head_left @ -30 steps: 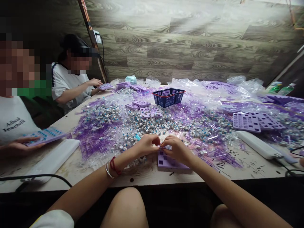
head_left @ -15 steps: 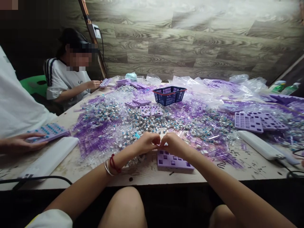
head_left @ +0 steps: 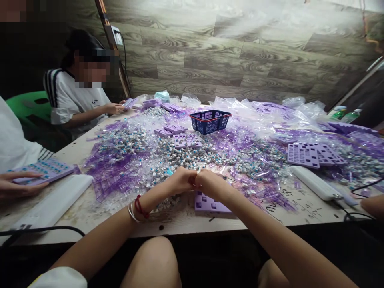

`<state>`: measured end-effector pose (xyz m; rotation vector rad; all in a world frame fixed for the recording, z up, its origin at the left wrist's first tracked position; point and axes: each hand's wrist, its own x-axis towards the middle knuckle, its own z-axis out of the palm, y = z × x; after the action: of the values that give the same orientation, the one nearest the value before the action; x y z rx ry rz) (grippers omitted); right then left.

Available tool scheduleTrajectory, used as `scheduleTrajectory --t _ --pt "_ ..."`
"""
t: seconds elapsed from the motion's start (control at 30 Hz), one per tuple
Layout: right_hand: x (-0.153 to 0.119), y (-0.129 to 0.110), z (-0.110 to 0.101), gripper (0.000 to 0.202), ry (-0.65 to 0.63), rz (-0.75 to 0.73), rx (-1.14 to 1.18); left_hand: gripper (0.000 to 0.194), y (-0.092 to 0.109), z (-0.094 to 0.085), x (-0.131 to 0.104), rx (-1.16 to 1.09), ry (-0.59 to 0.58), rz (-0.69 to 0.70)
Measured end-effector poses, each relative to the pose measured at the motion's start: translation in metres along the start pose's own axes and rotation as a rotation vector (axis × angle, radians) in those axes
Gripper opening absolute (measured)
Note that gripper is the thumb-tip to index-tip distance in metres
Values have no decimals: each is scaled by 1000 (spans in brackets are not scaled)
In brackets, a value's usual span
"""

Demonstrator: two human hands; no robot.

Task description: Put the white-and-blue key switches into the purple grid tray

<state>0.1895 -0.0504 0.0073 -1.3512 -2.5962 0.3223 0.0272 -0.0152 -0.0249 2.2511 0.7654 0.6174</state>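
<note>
My left hand (head_left: 183, 178) and my right hand (head_left: 211, 183) meet fingertip to fingertip above the table. Both are closed in a pinch, and a small pale piece shows between them, too small to name. Right below them lies a purple plate with square holes (head_left: 205, 207), partly hidden by my right hand and forearm. Just beyond my hands spreads a heap of small white-and-blue switch-like pieces (head_left: 183, 158). A red band and a white band circle my left wrist.
A dark blue basket (head_left: 210, 122) stands behind the heap. Purple plates (head_left: 303, 155) and a white bar-shaped device (head_left: 315, 184) lie right; another white bar (head_left: 55, 202) lies left. Co-workers hold purple plates at left, one nearby plate (head_left: 45, 170) filled. Another person's hand (head_left: 372, 206) shows far right.
The view has shifted slightly. My right hand has turned, its fingers now curled closer against my left fingertips. A person's hand has come into view at the right edge.
</note>
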Motion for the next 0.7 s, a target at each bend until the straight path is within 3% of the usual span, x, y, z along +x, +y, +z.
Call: scheduleTrajectory --t 0.17,0.3,0.43,0.57,0.7 --pt "-5 1 -1 16 -1 -4 0 22 -8 0 0 -55 -19 -22" --pt "-18 12 10 17 137 -68 73 23 -10 -1 -2 -52 -19 -29" --pt "-20 34 17 17 310 -52 167 5 -9 -3 -4 -23 -18 28" --pt "-7 52 23 17 359 149 50 19 -11 -7 -4 113 173 -10" --pt "11 50 30 30 317 193 6 24 -11 -14 -6 457 299 -106"
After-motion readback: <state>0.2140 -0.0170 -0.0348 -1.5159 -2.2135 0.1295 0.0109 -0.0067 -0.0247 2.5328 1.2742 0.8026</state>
